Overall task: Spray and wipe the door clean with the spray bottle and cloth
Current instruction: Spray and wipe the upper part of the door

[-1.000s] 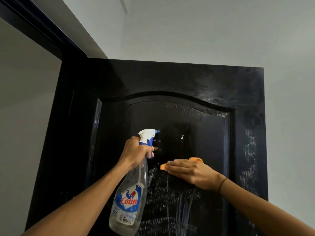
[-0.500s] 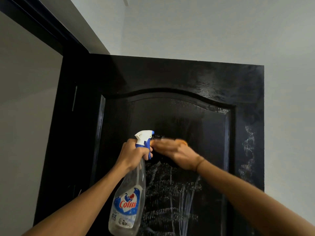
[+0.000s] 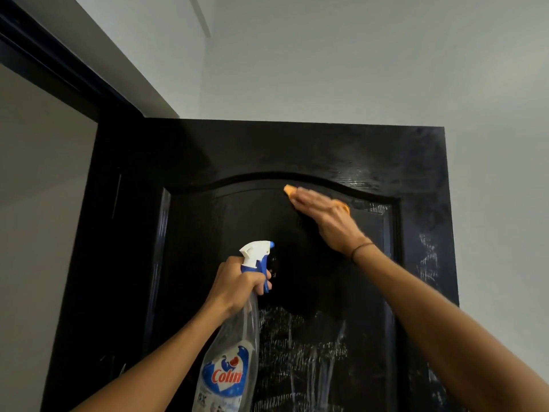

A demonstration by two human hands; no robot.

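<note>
The right hand (image 3: 322, 217) lies flat, fingers straight and close together, pressing an orange cloth (image 3: 290, 191) against the black door (image 3: 297, 150) just under the arched moulding at the top of the recessed panel; the cloth shows only as a corner past the fingertips and a sliver by the thumb side, the rest hidden under the palm. A thin dark band circles that wrist. Lower and to the left, the left hand (image 3: 237, 288) curls round the neck of a spray bottle (image 3: 230, 361), held close before the panel with its nozzle towards the door. The bottle is clear plastic with a white-and-blue trigger head and a blue and red label reading "Colin". The door is glossy, wood-grained, its panel framed by raised edges; whitish streaks and runs of spray mark the lower panel and the right stile. A dark door frame (image 3: 59, 81) runs along the left, and pale grey walls (image 3: 356, 69) rise behind and above
</note>
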